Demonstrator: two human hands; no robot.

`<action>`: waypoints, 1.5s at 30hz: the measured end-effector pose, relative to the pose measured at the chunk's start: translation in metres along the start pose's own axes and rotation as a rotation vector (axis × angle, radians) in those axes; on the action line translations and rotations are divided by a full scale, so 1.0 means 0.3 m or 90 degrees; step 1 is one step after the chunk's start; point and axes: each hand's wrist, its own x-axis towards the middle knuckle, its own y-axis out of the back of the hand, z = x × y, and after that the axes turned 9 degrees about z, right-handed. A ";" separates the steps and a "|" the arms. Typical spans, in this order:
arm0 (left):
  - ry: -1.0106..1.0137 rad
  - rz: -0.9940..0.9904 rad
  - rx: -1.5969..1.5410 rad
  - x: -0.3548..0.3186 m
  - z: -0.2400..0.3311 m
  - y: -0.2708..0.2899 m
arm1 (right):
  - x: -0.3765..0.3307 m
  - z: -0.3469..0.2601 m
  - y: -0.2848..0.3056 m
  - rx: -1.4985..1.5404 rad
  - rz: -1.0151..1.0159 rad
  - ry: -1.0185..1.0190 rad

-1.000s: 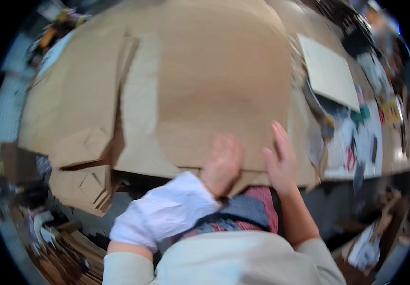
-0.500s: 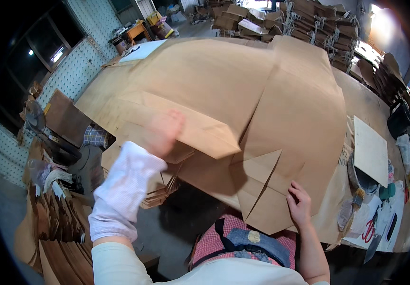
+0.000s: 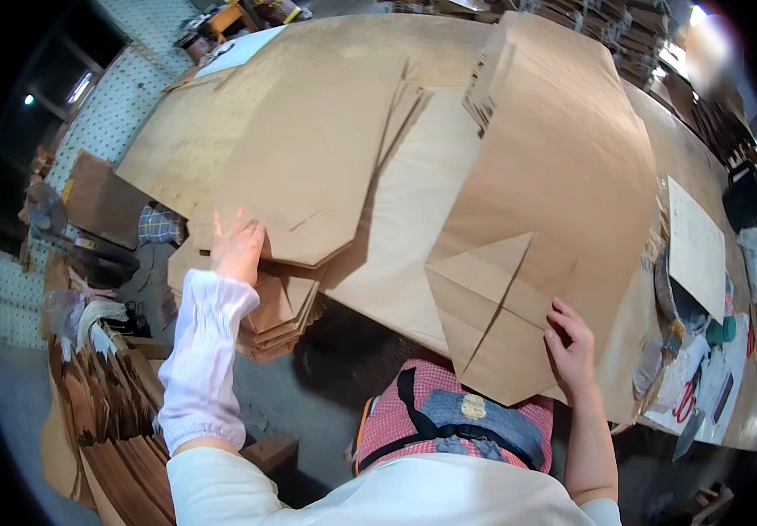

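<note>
My left hand (image 3: 238,250) lies open, fingers spread, on the near corner of a large flat brown paper bag (image 3: 308,167) on the left pile. Beneath it, folded bag ends (image 3: 278,307) stack up and hang past the table's near edge. My right hand (image 3: 574,346) rests open with slightly bent fingers on the right-hand stack of brown paper bags (image 3: 563,167). The top one there has its near end folded out into a pointed, diamond-like bottom (image 3: 492,307). A pale strip of table surface (image 3: 422,193) shows between the two piles.
At the right lie a white board (image 3: 694,250), red-handled scissors (image 3: 685,401), a knife blade (image 3: 687,437) and a green-lidded jar (image 3: 721,330). Bundled brown paper (image 3: 124,473) stands on the floor at left, near a fan (image 3: 45,210).
A brown paper bag has swung over from the right and now lies flat on the left pile. My left hand has come down onto it; my right hand stays on the right stack.
</note>
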 end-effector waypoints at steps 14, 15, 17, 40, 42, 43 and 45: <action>-0.212 -0.102 -0.352 0.271 0.995 0.241 | 0.101 0.088 0.205 -0.311 -0.037 -0.067; -0.205 -0.101 -0.333 0.284 1.023 0.240 | 0.112 0.087 0.188 -0.322 -0.021 -0.048; -0.225 0.002 -0.516 0.307 1.045 0.172 | 0.148 0.082 0.127 -0.339 0.012 -0.005; -0.364 0.022 -0.578 0.044 1.013 0.052 | -0.053 0.019 0.058 -0.314 -0.108 0.118; -0.324 0.047 -0.472 0.043 0.935 0.043 | -0.071 0.017 0.085 -0.355 -0.047 0.080; -0.340 0.093 -0.479 0.042 0.939 0.035 | -0.079 0.015 0.098 -0.375 -0.017 0.060; -0.408 0.051 -0.590 0.072 0.940 0.041 | -0.060 0.057 0.120 -0.262 -0.043 0.064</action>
